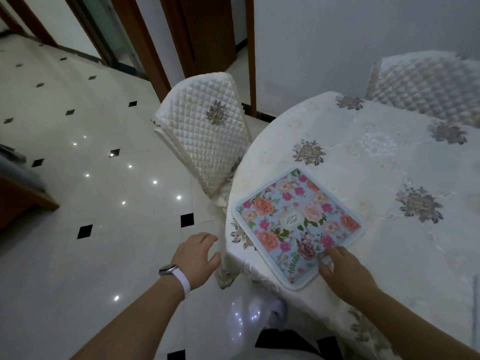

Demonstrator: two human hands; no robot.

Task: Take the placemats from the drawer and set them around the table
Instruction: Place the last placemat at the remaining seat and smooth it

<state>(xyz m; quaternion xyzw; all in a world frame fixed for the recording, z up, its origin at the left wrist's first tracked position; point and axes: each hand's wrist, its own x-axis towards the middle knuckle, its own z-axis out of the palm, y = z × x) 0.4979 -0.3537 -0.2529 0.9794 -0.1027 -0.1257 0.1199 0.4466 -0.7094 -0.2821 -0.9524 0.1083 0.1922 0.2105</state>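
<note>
— Where is the placemat lying?

— The floral placemat point(296, 224) is lying flat on the table point(389, 229), close to its near-left edge and turned at an angle, so one corner is pointing toward the person. It is resting on a white tablecloth point(376, 162) with grey embroidered flowers, and the cloth is hanging down over the table's edge.

— And the right hand?

— The right hand point(345, 274) is resting on the near right corner of the placemat, palm down. Its fingers point(331, 255) are lying fairly flat and slightly spread, pressing on the mat's edge rather than gripping it — nothing is being pinched that I can see.

— What is the left hand doing?

— The left hand point(197, 253) is hovering above the floor point(85, 152), just left of the table's edge and apart from the placemat. Its fingers are curling loosely and holding nothing. A watch with a white strap point(174, 272) is sitting on that wrist.

— Anything else close by?

— A chair with a quilted white cover point(205, 136) is standing at the table's far-left side, and a second quilted chair point(428, 84) is showing behind the table at the far right. The pale floor tiles, with small black diamonds, are reflecting points of light.
</note>
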